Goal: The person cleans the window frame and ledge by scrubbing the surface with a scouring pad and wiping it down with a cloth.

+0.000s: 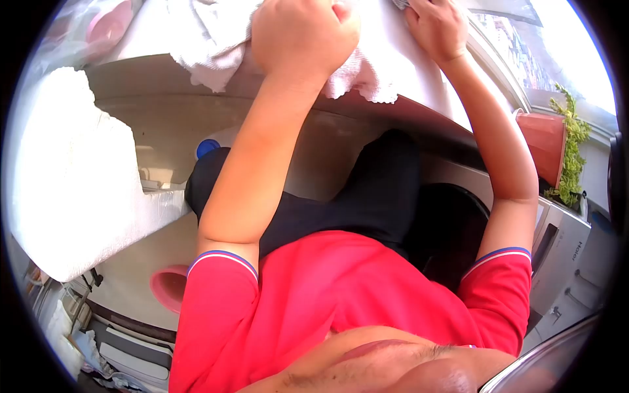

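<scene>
My left hand (pixel 304 36) is closed in a fist over a white towel (pixel 219 49) with a scalloped edge. The towel spreads out on both sides of the fist and hangs over the front edge of a white surface (pixel 400 52). Near the top edge of the view, my right hand (pixel 440 29) has its fingers curled beside a small grey patterned thing, mostly cut off by the frame. What that thing is, I cannot make out.
An orange pot (pixel 542 144) with a leafy green plant (pixel 573 147) stands by the window at right, above a white Haier appliance (pixel 563 249). At left is a large white foam piece (pixel 78 177). A pink container (pixel 169 288) and a blue cap (pixel 208 148) are lower down.
</scene>
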### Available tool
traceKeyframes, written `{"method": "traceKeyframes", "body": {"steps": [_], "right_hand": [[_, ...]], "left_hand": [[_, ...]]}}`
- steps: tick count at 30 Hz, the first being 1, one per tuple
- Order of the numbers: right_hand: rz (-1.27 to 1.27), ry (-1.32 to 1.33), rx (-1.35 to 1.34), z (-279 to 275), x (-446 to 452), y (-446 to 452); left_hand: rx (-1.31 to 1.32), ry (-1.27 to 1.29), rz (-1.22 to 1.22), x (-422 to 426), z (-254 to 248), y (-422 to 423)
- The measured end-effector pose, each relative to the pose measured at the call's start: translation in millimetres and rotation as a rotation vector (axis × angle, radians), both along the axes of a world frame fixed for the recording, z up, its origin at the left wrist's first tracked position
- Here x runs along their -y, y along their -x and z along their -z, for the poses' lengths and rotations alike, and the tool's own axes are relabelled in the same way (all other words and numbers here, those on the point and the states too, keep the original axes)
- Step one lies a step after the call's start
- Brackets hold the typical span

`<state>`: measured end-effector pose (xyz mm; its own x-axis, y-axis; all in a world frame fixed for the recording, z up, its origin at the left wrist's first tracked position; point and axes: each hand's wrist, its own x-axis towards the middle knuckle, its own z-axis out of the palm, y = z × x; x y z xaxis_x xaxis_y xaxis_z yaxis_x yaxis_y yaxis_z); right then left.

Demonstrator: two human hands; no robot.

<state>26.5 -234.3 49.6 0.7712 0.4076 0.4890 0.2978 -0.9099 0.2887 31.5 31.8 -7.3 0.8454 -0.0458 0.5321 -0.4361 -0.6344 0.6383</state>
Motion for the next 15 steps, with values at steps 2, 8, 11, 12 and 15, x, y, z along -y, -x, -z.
{"method": "traceKeyframes", "body": {"steps": [2,8,11,12,15], "right_hand": [[-0.04,0.02,-0.021,26.2,12.5,-7.7],[0.135,-0.037,-0.156,24.9,12.5,14.8],[0.147,-0.042,-0.124,28.8,16.2,2.9],[0.089,-0.025,-0.062,29.9,13.3,-0.3],[0.142,-0.056,-0.046,37.6,19.8,-3.4]], "left_hand": [[0.047,-0.03,0.008,26.7,10.1,-7.8],[0.004,0.005,0.054,12.9,2.1,-14.1],[0.041,0.096,0.013,9.4,-5.1,-9.4],[0.095,0.131,0.005,16.7,-1.8,-12.0],[0.038,0.164,0.013,2.1,-6.4,-9.5]]}}
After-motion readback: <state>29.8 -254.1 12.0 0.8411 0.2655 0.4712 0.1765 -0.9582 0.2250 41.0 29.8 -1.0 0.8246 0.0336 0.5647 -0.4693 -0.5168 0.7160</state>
